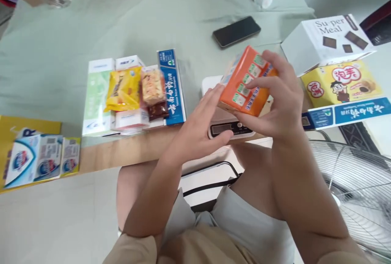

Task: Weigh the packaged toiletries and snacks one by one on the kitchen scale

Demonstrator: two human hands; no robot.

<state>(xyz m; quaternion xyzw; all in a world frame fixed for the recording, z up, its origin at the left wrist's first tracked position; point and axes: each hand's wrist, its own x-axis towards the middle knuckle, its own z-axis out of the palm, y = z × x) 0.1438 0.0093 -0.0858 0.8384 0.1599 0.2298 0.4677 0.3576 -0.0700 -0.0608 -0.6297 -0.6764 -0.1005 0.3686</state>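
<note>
My right hand (282, 101) grips an orange box (242, 83) with printed green-and-white panels, thumb below and fingers along the far side. The box is tilted over a white digital kitchen scale (221, 129), whose display faces me. My left hand (198, 127) has its fingers stretched and thumb apart; its fingertips touch or nearly touch the box's left edge. The scale's plate is partly hidden by both hands and the box. Left of the scale lie a blue toothpaste box (171, 89), a wrapped snack (152, 87) and a yellow snack packet (124, 89) on white boxes.
A black phone (236, 32) lies beyond the scale. At right, a white "Super Meal" box (330, 44) rests behind a yellow snack box (343, 83) and another toothpaste box (360, 111). Soap boxes (36, 160) sit at the left edge. A fan (354, 186) stands lower right.
</note>
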